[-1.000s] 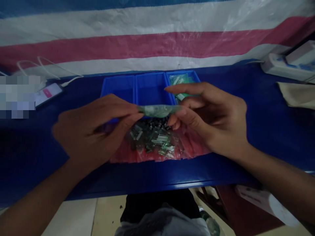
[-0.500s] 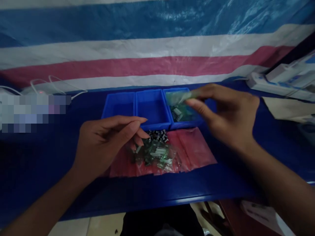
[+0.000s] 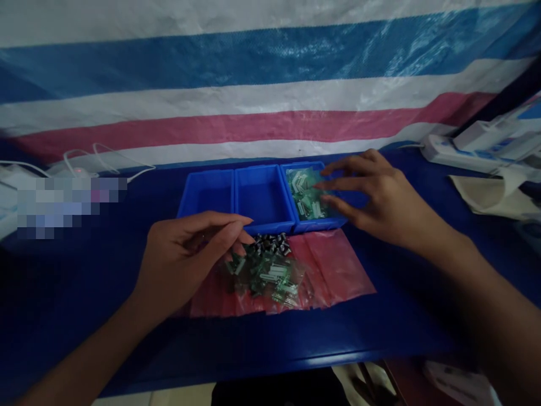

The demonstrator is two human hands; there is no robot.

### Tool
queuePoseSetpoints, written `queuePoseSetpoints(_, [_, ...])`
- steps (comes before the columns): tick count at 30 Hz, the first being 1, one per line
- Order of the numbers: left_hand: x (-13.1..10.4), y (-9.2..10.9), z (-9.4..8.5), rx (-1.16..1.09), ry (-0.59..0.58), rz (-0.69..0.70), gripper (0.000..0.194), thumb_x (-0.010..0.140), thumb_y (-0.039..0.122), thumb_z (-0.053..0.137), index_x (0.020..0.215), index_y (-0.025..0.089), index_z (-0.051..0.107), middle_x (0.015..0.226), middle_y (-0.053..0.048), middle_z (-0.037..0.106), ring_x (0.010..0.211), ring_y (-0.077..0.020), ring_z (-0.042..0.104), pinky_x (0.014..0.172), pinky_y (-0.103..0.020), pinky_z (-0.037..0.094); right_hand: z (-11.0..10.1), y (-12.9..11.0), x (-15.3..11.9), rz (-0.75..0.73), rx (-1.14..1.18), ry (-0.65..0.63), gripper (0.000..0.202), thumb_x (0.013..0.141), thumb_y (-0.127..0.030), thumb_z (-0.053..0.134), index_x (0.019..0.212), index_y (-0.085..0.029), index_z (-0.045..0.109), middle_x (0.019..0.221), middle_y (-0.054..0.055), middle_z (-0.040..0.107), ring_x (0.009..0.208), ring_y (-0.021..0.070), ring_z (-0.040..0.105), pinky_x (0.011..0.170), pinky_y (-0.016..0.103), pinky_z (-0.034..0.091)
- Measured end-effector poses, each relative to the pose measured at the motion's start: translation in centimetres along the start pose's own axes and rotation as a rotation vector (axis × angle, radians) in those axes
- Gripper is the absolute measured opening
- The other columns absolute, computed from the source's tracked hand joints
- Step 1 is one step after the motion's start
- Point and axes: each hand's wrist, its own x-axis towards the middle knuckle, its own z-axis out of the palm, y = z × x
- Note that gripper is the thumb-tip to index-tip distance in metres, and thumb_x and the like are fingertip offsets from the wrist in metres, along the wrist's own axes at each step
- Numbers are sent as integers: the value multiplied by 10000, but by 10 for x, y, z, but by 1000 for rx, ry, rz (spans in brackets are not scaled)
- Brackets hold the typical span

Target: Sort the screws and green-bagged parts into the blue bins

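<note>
My right hand [image 3: 367,197] hovers over the right blue bin [image 3: 319,224], its fingers spread and nothing held. In that bin lie small clear plastic bags [image 3: 310,200] with greenish and whitish parts inside. My left hand [image 3: 186,254] is closed, thumb and index fingertip pressed together, left of a heap of similar clear bags [image 3: 276,276]. Whether anything is pinched there, I cannot make out. Behind the heap sits a pile of dark, shiny screws [image 3: 273,244]. Heap and screws rest on flat red plastic bags [image 3: 342,268].
Two more blue bins, the left one [image 3: 209,192] and the middle one [image 3: 262,197], stand in the row on the blue table [image 3: 329,341]. White cables [image 3: 114,155] lie at the left, a white power strip [image 3: 448,149] at the right. A striped sheet [image 3: 253,56] hangs behind.
My right hand has let go of a clear plastic bag over the right bin, and its fingers have spread. The left hand keeps its pinch. The view has tilted up slightly.
</note>
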Motion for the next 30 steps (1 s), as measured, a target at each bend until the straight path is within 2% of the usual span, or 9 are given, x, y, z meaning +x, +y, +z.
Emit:
queuePoseSetpoints(5, [4,-3,-2,327,15,296,126,990,290,705,1009,319,826,873,24,827,723,-177,770,690,-284,656,1,5,-2,-198,-97,-48,234,1028,-348,675,1017,-201,857,1077,144,814,927,317,657,792,506,611])
queuePoseSetpoints(9, [6,-5,0,362,-167,508,201,990,171,683,1064,314,803,987,7,831,862,-192,779,786,-329,668,1,14,-3,-159,-91,-80,224,983,-330,754,1141,-192,832,1115,136,813,925,309,659,758,477,601])
queuePoseSetpoints(13, [0,-8,5,401,-431,661,188,1017,297,715,1198,307,766,1194,-38,812,1173,-286,744,936,-428,673,-1,22,-5,-133,-35,-80,175,925,-229,823,1097,-222,848,1057,100,829,932,279,691,780,434,600])
queuePoseSetpoints(16, [-6,-10,10,498,-495,709,268,1043,334,671,1304,294,721,1254,-67,794,1275,-340,709,954,-473,670,-4,20,-4,-86,-37,-43,175,931,-302,829,1090,-232,850,920,97,819,904,277,724,779,436,616])
queuePoseSetpoints(19, [-9,-12,14,528,-506,734,277,1053,255,626,1310,303,717,1205,-62,809,1221,-335,743,883,-463,685,-5,5,-1,-105,-49,67,184,999,-317,731,1134,-240,829,1027,111,830,929,305,727,808,497,624])
queuePoseSetpoints(22, [-11,-12,13,530,-438,755,247,1018,198,669,1220,314,754,1178,-30,819,1169,-298,772,862,-402,691,-5,-19,2,-167,118,162,182,1017,-235,671,1124,-276,813,1069,78,830,920,288,725,840,511,618])
queuePoseSetpoints(25, [-12,-8,10,531,-287,706,186,1029,237,672,1144,342,774,1194,25,817,1106,-248,792,846,-358,691,-1,-42,1,-221,405,144,189,1018,-256,701,1180,-279,796,1069,52,822,956,249,765,891,477,631])
queuePoseSetpoints(28, [-12,1,7,482,-82,552,180,1039,291,637,1064,369,797,1093,57,829,983,-232,792,864,-399,685,7,-62,-3,-226,561,87,384,912,-378,854,1280,-334,753,1216,14,800,1104,259,771,934,441,668])
queuePoseSetpoints(30, [-12,8,6,489,88,354,172,1031,334,648,1012,378,813,1011,67,822,886,-217,774,833,-386,675,14,-76,-6,-125,601,90,482,886,-340,883,1327,-416,706,1364,-29,746,1201,258,750,963,434,684])
